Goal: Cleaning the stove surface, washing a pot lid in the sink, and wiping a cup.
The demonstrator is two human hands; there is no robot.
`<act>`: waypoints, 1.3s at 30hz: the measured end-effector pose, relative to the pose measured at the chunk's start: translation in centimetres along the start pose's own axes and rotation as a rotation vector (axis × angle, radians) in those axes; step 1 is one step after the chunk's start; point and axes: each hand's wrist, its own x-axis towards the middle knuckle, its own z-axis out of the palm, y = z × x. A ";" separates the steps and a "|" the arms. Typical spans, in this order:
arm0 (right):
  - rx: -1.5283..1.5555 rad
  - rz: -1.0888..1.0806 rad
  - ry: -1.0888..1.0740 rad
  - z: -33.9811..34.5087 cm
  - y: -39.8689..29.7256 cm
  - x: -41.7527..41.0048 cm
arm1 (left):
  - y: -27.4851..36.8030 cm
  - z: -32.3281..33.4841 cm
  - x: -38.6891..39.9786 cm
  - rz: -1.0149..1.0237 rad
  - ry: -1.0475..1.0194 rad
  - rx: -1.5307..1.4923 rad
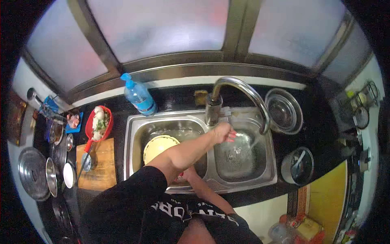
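My left hand (pixel 225 133) reaches across to the right, over the near side of the faucet (pixel 212 110) and the right basin (pixel 236 172) of the steel double sink. Its fingers are bent, and whether they touch the small faucet lever (pixel 227 113) cannot be told. My right hand (pixel 188 174) is low over the front of the left basin (pixel 137 131), partly behind my left forearm; what it holds is hidden. In the left basin sits a pale yellow plastic bowl or colander (pixel 161 146), partly covered by my left arm. Shallow water shows in the right basin.
A blue pump bottle (pixel 140 97) stands behind the sink. Left are a red strainer (pixel 99 123) with pale and green food, a wooden cutting board (pixel 103 164) and a glass lid (pixel 33 172). Right are a glass bowl (pixel 283 111) and a pot (pixel 297 166) with a spoon.
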 end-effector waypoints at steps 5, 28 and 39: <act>-0.116 -0.141 -0.068 1.7 3.7 1.5 | 0.3 1.0 -5.3 0.029 -0.155 -0.142; -0.183 -0.157 -0.419 25.1 -11.3 0.5 | 23.4 -25.0 -33.7 0.518 0.993 1.202; -0.359 -0.168 -0.418 29.6 -13.2 8.5 | 22.3 -27.5 -33.0 0.579 0.740 1.524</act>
